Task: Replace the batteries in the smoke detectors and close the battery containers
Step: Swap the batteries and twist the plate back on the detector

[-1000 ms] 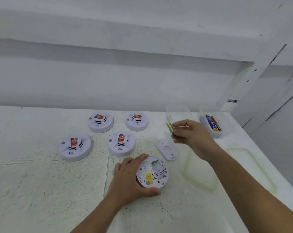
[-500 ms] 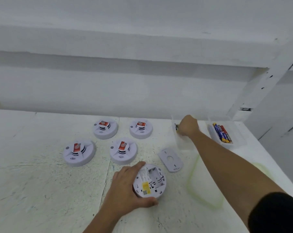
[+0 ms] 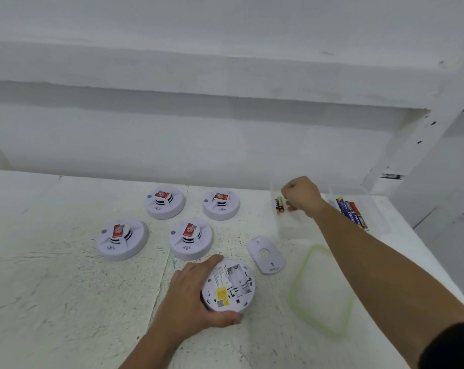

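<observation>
An upturned white smoke detector [image 3: 231, 284] lies near the front, its battery bay open and empty, a yellow label on its back. My left hand [image 3: 191, 296] grips its left rim with thumb and fingers curled round it. Its loose back cover [image 3: 265, 254] lies just to the right. My right hand [image 3: 301, 195] hovers as a curled fist over a clear container [image 3: 292, 227]; two used batteries [image 3: 279, 205] lie in that container beside the knuckles, apart from the fingers. A second clear container [image 3: 374, 222] at the far right holds several new batteries [image 3: 352, 211].
Several closed smoke detectors with red stickers sit face up behind: [image 3: 121, 238], [image 3: 191, 237], [image 3: 164, 202], [image 3: 220, 203]. A clear lid with a green rim [image 3: 321, 288] lies flat at the right front. A white wall stands close behind the table.
My right hand carried a used battery from above the cover to the clear container, and the battery now lies inside, free of the fingers. My left hand kept its hold on the detector.
</observation>
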